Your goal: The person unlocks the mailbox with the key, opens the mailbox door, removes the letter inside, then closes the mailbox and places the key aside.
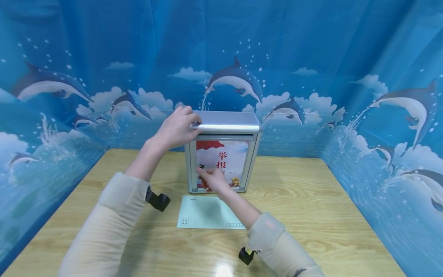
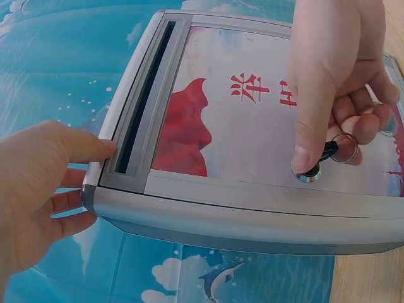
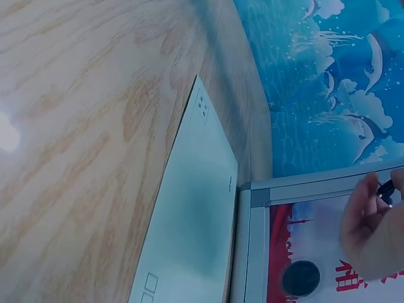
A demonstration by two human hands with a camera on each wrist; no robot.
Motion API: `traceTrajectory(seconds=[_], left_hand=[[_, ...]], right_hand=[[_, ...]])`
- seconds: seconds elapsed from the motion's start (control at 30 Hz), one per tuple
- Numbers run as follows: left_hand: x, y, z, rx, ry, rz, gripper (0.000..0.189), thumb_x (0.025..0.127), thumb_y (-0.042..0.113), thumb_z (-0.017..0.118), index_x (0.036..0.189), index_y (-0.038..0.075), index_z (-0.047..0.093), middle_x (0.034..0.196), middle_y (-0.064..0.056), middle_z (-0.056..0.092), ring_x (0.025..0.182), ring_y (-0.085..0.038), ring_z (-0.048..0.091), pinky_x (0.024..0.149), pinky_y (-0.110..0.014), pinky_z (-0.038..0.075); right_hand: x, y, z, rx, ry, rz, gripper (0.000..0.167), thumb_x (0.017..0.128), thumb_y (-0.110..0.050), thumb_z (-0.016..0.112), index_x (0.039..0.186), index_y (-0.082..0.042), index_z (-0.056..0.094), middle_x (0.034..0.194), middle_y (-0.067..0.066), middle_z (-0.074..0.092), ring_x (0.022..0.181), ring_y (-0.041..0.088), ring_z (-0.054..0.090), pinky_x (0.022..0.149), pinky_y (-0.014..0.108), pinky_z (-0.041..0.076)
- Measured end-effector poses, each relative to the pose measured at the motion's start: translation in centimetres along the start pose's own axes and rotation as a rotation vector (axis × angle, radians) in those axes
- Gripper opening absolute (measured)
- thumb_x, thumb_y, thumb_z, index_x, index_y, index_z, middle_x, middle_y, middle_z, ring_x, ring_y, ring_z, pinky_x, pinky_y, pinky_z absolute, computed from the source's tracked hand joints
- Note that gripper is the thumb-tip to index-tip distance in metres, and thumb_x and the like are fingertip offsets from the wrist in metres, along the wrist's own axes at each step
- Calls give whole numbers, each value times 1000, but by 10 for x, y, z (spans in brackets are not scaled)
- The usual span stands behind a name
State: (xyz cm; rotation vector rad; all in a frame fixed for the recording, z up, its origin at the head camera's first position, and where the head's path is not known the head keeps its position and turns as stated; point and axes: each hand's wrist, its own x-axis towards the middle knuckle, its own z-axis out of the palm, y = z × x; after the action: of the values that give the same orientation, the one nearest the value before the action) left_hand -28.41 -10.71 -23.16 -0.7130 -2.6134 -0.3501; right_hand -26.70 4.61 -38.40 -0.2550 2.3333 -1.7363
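Observation:
A silver metal suggestion box (image 1: 228, 120) with a slot near its top stands upright on the table. Its front carries a poster with red characters. The left hand (image 1: 178, 129) grips the box's upper left corner, thumb on the front beside the slot and fingers round the side, as the left wrist view shows. With thumb and fingers, the right hand (image 1: 212, 179) pinches a black-headed key (image 2: 330, 150) at the round lock (image 2: 308, 176) on the left of the front. A metal ring (image 2: 348, 148) hangs from the key. How deep the key sits is hidden by the thumb.
A pale green envelope (image 1: 204, 211) lies flat on the wooden table (image 1: 301, 215), just in front of the box, under the right forearm. Behind and at both sides hangs a blue curtain (image 1: 221, 38) with dolphins. Black camera mounts sit at both wrists.

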Motion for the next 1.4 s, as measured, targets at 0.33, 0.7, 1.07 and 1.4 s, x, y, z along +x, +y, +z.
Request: traceTrajectory(seconds=[0.33,0.7,1.07,1.4], left_hand=[[-1,0,1,-8,8,18,26,86,19,66,108,4,64,102,-11,53,95,-25,44,82,-38,42],[0,1,2,-7,13,18,26,86,19,66,107,4,64,101,-10,53,94,-25,44,80,-37,42],[-2,0,1,-11,15,20,25,85,17,67,107,4,65,100,-10,53,94,-25,45,80,-38,42],[-1,-2,1,-16,20,17,26,85,18,67,107,4,65,100,-10,53,93,-24,44,79,-37,42]], right_hand=[[-3,-1,2,-525,236,-337,40,94,-39,50,61,-16,52,49,-6,44,43,8,37,41,23,27],[-1,-4,4,-476,198,-354,43,96,-23,41,55,-14,46,47,-3,40,41,10,33,43,25,29],[1,1,5,368,-45,43,33,98,-17,39,94,8,60,61,0,54,50,8,53,48,22,46],[3,7,4,407,-32,36,28,97,-18,42,91,3,59,62,0,54,52,8,53,51,22,47]])
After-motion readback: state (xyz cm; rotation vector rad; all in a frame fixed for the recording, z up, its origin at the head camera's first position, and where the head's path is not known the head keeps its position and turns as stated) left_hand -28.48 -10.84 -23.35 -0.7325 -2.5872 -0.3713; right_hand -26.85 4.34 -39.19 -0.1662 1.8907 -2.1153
